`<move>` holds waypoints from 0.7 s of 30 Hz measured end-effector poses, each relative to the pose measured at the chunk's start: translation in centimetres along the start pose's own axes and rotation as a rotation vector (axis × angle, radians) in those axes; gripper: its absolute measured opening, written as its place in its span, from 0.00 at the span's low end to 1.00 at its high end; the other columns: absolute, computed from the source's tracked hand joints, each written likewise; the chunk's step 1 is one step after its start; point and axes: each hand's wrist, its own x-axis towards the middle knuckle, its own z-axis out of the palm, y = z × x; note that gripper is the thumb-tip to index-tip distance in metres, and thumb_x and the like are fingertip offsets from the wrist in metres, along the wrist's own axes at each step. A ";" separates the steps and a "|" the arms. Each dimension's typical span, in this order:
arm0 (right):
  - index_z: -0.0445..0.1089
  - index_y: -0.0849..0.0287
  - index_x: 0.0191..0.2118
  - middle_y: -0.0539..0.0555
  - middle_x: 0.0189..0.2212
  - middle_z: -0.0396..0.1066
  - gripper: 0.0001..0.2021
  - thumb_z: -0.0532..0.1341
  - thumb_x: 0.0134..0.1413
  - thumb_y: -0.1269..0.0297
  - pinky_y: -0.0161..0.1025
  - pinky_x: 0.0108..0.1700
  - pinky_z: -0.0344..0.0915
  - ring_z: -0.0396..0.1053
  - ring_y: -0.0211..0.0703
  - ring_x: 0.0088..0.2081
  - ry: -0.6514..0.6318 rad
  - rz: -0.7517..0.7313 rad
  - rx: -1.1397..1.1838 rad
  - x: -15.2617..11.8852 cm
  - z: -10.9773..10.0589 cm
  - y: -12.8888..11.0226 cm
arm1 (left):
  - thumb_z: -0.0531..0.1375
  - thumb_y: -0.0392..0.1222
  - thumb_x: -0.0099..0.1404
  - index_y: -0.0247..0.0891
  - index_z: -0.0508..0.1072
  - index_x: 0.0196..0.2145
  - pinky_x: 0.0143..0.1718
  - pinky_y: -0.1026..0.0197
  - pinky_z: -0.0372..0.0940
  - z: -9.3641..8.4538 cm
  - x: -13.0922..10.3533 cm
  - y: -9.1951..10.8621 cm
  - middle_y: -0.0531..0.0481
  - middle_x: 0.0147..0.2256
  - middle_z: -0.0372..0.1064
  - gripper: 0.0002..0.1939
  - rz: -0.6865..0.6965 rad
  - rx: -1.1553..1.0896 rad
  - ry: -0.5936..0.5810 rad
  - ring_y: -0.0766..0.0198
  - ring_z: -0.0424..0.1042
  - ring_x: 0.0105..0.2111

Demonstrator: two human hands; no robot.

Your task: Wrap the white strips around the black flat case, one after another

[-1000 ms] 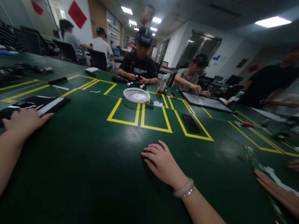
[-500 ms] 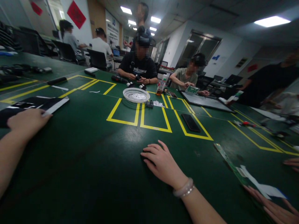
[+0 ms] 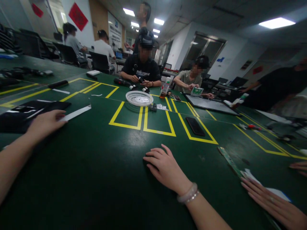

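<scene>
My left hand (image 3: 49,123) is closed at the fingertips on one end of a white strip (image 3: 78,112), which sticks out to the right just above the table. Beneath and behind that hand lies a flat black sheet or bag (image 3: 14,116) with shiny white patches; its exact kind cannot be made out. My right hand (image 3: 165,166) rests palm down on the green table (image 3: 115,179), fingers stretched and slightly apart, holding nothing. A bracelet (image 3: 189,195) circles that wrist. Closest beyond the right hand is a black phone (image 3: 195,126) inside a yellow taped outline.
A white plastic basket (image 3: 139,98) stands mid-table, with a small dark part (image 3: 153,107) beside it. At right, another person's hand (image 3: 271,198) lies by a long green circuit board (image 3: 229,161). A bottle (image 3: 164,89) and two seated co-workers are across the table.
My left hand has moved right, drawing the white strip away from the black item. My right hand stays put. The neighbour's hand at right has slid forward along the circuit board.
</scene>
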 end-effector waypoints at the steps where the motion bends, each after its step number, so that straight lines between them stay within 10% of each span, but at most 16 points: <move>1: 0.71 0.47 0.53 0.48 0.52 0.73 0.13 0.57 0.65 0.65 0.59 0.67 0.44 0.64 0.45 0.58 0.000 0.000 0.002 0.0 0.0 0.0 | 0.53 0.52 0.61 0.26 0.63 0.61 0.51 0.44 0.65 0.4 -0.1 0.9 0.33 0.54 0.67 0.35 0.049 -0.021 -0.009 0.45 0.69 0.49; 13: 0.57 0.52 0.65 0.56 0.61 0.65 0.29 0.63 0.60 0.61 0.59 0.67 0.45 0.60 0.51 0.62 0.059 0.015 -0.017 0.1 0.1 -0.1 | 0.57 0.45 0.66 0.48 0.67 0.60 0.52 0.56 0.67 4.7 -8.8 13.7 0.47 0.53 0.70 0.24 0.939 -0.382 -0.377 0.57 0.70 0.51; 21: 0.66 0.51 0.59 0.53 0.50 0.75 0.20 0.62 0.61 0.66 0.61 0.67 0.41 0.68 0.48 0.55 0.006 0.005 0.042 0.2 -0.2 -0.1 | 0.64 0.49 0.62 0.53 0.64 0.61 0.54 0.55 0.66 3.6 -10.1 13.9 0.49 0.55 0.67 0.30 0.934 -0.383 -0.496 0.57 0.68 0.54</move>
